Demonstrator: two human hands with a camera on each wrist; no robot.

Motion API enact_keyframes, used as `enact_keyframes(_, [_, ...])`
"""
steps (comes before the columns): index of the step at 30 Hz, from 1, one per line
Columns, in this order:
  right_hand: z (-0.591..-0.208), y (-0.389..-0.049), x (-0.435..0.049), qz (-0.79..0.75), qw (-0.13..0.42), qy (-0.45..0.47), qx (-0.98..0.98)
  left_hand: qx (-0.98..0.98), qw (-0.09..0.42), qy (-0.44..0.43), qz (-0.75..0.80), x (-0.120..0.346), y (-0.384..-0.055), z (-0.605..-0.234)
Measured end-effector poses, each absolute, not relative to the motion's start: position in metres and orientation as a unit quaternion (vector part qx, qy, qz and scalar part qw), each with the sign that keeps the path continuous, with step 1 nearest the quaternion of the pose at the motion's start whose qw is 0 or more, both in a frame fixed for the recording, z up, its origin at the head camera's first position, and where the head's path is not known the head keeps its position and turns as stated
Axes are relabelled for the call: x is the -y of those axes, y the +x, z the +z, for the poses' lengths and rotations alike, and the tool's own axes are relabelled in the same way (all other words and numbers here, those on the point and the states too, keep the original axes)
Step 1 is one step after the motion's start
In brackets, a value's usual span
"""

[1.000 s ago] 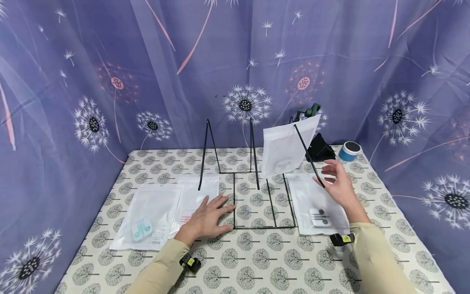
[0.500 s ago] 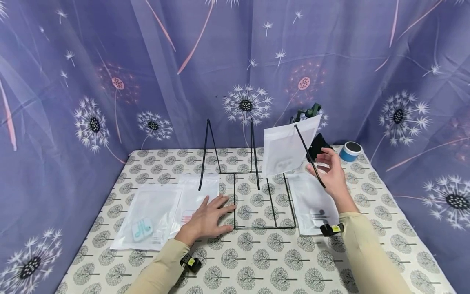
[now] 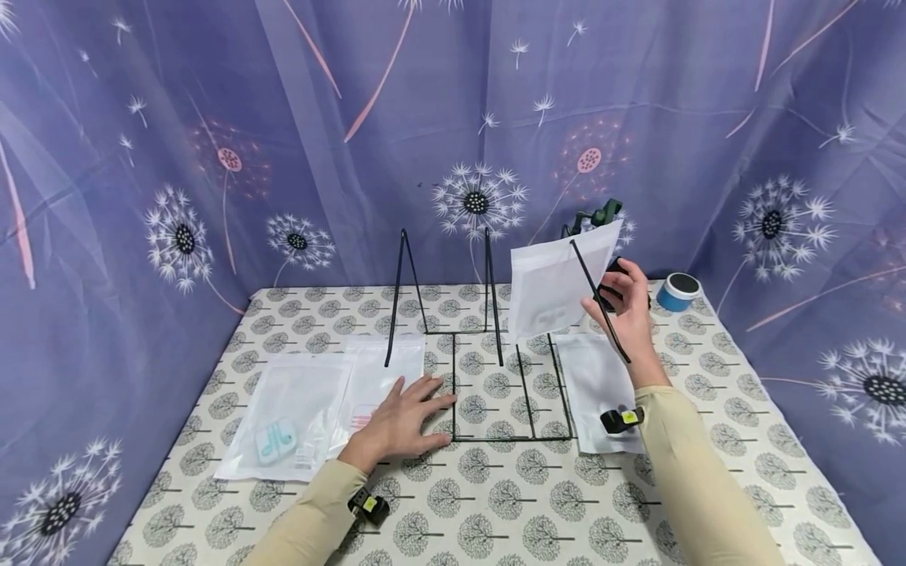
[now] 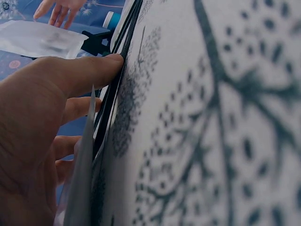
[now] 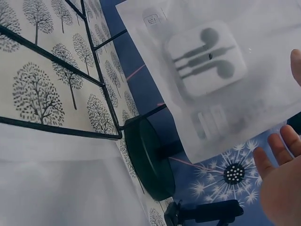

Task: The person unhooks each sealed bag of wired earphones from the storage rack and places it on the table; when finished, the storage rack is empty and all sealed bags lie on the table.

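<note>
A black wire display rack (image 3: 395,299) stands mid-table with upright hooks. On its right hook hangs a white zip pouch (image 3: 559,275), tilted; through its film, earphones in a square case (image 5: 207,59) show in the right wrist view. My right hand (image 3: 626,314) is raised at that pouch's right side, fingers bent and apart, the hook's rod crossing in front; it grips nothing. My left hand (image 3: 403,417) lies spread against the rack base's left side, its thumb (image 4: 94,73) touching the wire. Another pouch (image 3: 594,377) lies flat under the right forearm.
Two more white pouches (image 3: 304,393) lie overlapping at left, one showing teal earphones (image 3: 276,442). A blue jar (image 3: 677,292) with a dark top stands back right. A dark stand (image 3: 602,212) is partly hidden behind the hanging pouch. Purple curtains enclose the table.
My right hand has moved left and away from me, from beside the hook's tip to the hanging pouch's right edge. The left hand and pouches stay put.
</note>
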State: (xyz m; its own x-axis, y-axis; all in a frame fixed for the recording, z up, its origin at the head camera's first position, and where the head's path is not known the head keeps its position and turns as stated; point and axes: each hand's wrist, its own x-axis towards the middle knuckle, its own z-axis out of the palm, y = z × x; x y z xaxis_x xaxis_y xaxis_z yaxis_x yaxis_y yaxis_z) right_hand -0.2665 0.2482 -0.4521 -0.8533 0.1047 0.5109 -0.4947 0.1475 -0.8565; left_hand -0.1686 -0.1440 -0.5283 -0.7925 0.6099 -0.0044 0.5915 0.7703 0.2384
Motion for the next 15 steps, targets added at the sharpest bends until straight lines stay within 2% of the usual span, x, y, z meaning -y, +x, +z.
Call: enact_keyframes(15, [-0.46, -0.274, -0.236, 0.681, 0.191, 0.127, 0.696, -0.94, 0.044, 0.318, 0.112, 0.144, -0.169, -0.528])
